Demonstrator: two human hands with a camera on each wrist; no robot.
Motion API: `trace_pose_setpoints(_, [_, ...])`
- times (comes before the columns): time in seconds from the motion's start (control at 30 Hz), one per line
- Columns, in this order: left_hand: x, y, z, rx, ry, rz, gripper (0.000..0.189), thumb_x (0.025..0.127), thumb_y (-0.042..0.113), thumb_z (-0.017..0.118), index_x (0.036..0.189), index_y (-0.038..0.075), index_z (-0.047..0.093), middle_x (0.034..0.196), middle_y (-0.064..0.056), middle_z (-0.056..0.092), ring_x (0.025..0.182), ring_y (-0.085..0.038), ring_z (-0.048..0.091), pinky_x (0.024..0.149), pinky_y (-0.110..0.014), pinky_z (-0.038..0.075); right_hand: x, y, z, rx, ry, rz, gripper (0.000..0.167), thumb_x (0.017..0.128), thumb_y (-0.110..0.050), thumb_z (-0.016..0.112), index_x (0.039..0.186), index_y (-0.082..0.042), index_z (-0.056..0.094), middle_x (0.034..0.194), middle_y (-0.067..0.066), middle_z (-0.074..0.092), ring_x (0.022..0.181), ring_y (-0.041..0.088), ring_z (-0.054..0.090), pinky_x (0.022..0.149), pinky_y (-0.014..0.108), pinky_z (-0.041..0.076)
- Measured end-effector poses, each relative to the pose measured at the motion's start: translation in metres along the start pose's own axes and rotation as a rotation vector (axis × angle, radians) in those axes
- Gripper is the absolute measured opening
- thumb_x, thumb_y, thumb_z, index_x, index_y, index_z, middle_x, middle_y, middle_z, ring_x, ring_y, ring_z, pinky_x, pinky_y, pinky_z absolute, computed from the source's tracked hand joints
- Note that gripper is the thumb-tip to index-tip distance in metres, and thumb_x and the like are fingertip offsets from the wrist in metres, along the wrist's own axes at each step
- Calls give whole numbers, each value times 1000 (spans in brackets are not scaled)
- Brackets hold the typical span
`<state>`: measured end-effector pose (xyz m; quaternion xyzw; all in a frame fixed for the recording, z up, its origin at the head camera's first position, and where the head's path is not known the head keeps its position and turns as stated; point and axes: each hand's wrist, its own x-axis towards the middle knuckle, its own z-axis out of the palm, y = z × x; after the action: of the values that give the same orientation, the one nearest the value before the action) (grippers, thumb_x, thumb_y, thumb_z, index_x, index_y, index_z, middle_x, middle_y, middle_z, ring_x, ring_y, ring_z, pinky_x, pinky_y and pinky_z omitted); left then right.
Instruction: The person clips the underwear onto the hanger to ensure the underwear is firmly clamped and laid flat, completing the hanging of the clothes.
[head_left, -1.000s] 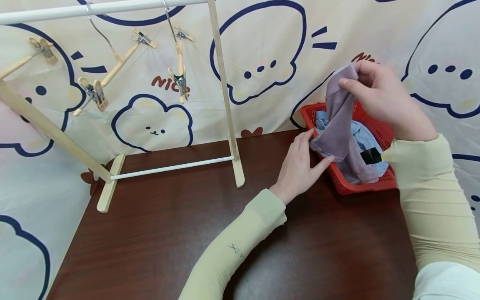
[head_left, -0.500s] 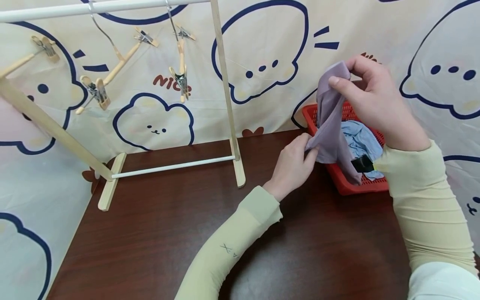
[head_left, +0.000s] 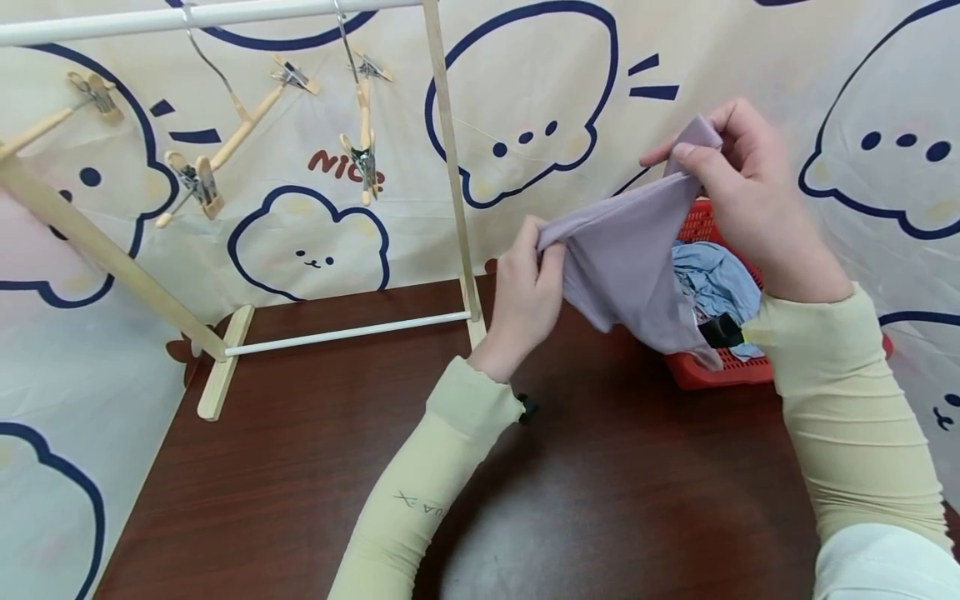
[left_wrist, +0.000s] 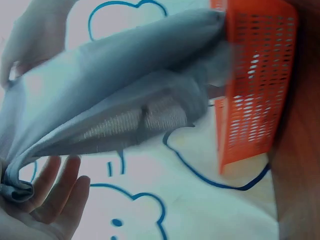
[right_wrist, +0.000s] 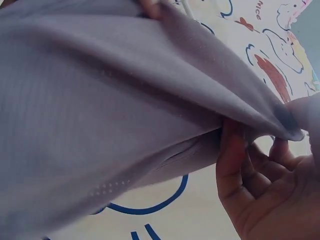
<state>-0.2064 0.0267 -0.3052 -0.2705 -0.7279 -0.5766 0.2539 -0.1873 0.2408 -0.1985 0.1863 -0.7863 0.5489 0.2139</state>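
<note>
A mauve piece of cloth (head_left: 626,258), its garment kind not plain, is stretched between both hands in the head view. My left hand (head_left: 525,287) pinches its left edge between thumb and fingers. Higher up and to the right, my right hand (head_left: 757,192) pinches the other top corner. The lower part of the cloth hangs over the near left side of a red plastic basket (head_left: 693,371). Inside the basket lies light blue fabric (head_left: 716,279), partly behind the right wrist. In the right wrist view the cloth (right_wrist: 115,100) fills much of the frame, pulled tight toward the fingers.
On the left stands a drying rack with a white top rail (head_left: 247,15), wooden posts and a white lower bar (head_left: 345,335). Wooden hangers with clips (head_left: 193,185) hang from it. A printed curtain (head_left: 540,200) backs the dark wooden table (head_left: 300,483).
My left hand has moved left and up from the basket's edge, drawing one side of the mauve cloth out. The cloth now spreads wide. My right hand has shifted slightly, keeping its pinch.
</note>
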Motion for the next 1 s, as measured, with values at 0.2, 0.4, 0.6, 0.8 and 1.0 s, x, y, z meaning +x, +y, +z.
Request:
trace_pose_setpoints(0.2, [9, 11, -25, -44, 88, 2, 12, 105, 11, 46, 95, 5, 50, 68, -4, 40, 60, -17, 46, 57, -32, 38, 1, 2, 4, -6, -13, 20, 13, 99, -11, 65, 106, -7, 55, 106, 13, 60, 87, 25, 62, 72, 23, 55])
trace_pose_setpoints(0.4, [15, 20, -51, -79, 135, 49, 14, 107, 11, 46, 95, 4, 49, 73, -7, 39, 65, -20, 42, 62, -31, 34, -4, 0, 7, 79, -97, -12, 26, 90, 1, 73, 112, -4, 59, 109, 15, 57, 91, 28, 61, 78, 21, 53])
trace_pose_setpoints(0.6, [19, 26, -71, -48, 174, 78, 12, 106, 9, 46, 97, 3, 50, 74, -7, 41, 69, -19, 44, 65, -30, 36, -5, 0, 12, 198, -117, -67, 34, 87, 13, 70, 116, -1, 60, 114, 19, 60, 90, 29, 61, 80, 21, 54])
trace_pose_setpoints(0.8, [19, 29, -88, -21, 188, 116, 12, 103, 6, 47, 92, 3, 50, 72, -7, 42, 61, -18, 43, 59, -29, 35, -6, -1, 17, 199, -32, -55, 57, 86, 12, 74, 135, -9, 56, 112, 16, 67, 80, 26, 63, 78, 21, 54])
trace_pose_setpoints(1.0, [15, 33, -108, 38, 200, 134, 16, 103, 8, 54, 89, -1, 53, 74, -5, 46, 62, -17, 44, 61, -28, 35, -9, -2, 18, 13, 14, -26, 46, 85, 2, 80, 128, -8, 68, 112, 10, 71, 82, 25, 65, 75, 21, 55])
